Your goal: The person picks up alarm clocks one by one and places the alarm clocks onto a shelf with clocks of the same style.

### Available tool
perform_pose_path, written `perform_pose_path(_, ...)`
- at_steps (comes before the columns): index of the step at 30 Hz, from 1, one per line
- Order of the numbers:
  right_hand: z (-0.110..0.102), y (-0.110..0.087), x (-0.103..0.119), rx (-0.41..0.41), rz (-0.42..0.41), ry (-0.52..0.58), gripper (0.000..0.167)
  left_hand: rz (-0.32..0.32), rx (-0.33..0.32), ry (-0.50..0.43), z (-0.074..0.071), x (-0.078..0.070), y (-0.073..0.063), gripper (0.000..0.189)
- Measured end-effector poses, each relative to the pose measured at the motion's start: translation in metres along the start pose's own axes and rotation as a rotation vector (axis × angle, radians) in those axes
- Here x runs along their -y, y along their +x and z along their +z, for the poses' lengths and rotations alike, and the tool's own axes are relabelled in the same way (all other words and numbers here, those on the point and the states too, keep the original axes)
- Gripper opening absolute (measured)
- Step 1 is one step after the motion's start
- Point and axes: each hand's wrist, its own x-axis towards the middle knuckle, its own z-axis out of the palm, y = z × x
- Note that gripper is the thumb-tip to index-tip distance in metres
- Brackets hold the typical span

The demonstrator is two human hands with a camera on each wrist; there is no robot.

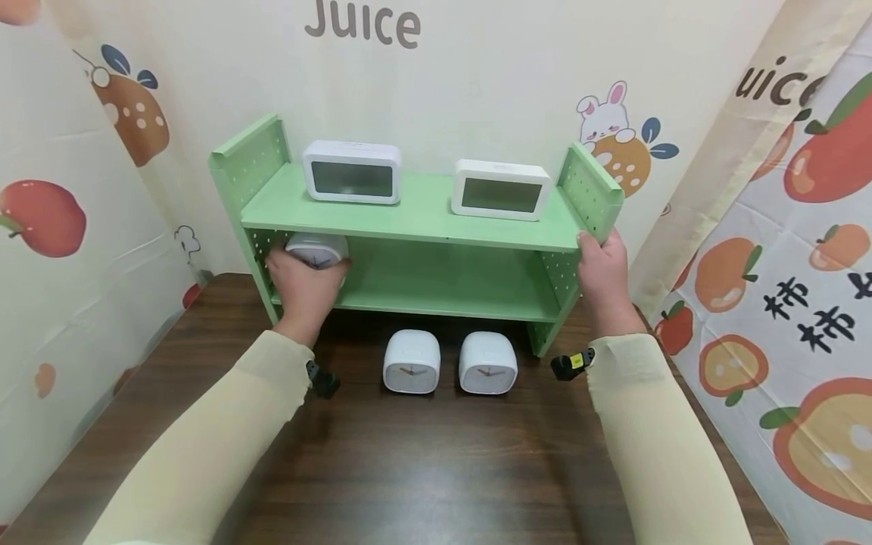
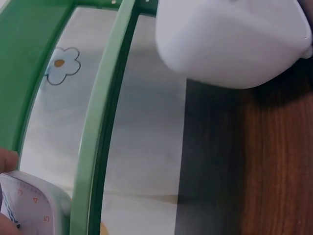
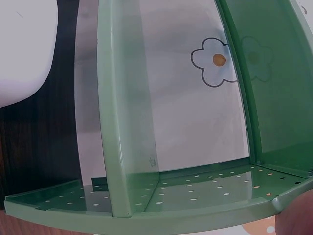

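Observation:
A green two-tier shelf (image 1: 443,280) stands on the table against the back curtain. My left hand (image 1: 306,284) grips a small white analog clock (image 1: 316,248) at the left end of the lower tier. In the left wrist view the fingers (image 2: 7,160) sit at the edge of that clock's numbered face. My right hand (image 1: 605,276) holds the front edge of the shelf's right side panel (image 1: 594,193). On the table before the shelf stand two more white analog clocks, a left one (image 1: 412,362) and a right one (image 1: 487,363).
On the top tier stand two white digital clocks with dark screens, one on the left (image 1: 353,172) and one on the right (image 1: 501,189). The brown wooden table (image 1: 422,469) reaches toward me. A fruit-printed curtain (image 1: 477,83) hangs behind and at both sides.

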Motion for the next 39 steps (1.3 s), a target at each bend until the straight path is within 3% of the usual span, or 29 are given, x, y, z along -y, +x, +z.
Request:
perform_pose_path(7,0.0,-0.001,0.002,-0.008,0.004,-0.009,0.048,-0.001,0.014,-0.025,0.003,0.004,-0.01,0.11)
perform_pose_path(16,0.001,-0.001,0.001,-0.006,-0.001,-0.012,0.048,-0.015,0.012,-0.051,0.007,0.01,-0.01,0.112)
perform_pose_path(30,0.001,0.0,0.0,-0.015,0.007,0.02,0.047,-0.018,0.017,-0.073,0.011,0.006,-0.011,0.114)
perform_pose_path(39,0.0,0.0,0.002,-0.007,0.007,0.018,0.048,-0.002,0.054,-0.09,0.005,0.003,-0.016,0.119)
